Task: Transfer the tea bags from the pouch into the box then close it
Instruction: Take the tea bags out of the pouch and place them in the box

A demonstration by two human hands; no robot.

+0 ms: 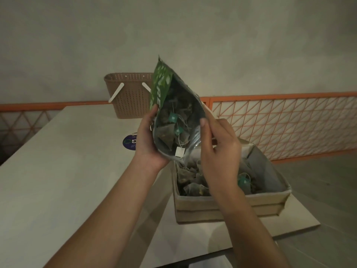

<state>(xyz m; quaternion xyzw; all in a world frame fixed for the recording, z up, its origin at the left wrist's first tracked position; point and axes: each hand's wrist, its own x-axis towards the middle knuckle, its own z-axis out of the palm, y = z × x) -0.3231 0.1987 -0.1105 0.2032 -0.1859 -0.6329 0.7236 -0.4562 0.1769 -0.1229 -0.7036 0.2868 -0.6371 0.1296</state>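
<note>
Left hand grips pouch | right hand pinches its open rim | above box

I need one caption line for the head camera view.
Both hands, left hand and right hand, hold the open green pouch over the cardboard box partly filled with tea bags.

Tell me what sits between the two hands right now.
In the head view, the open green pouch, tea bags visible inside, is held between the left hand and right hand, above the box.
</note>
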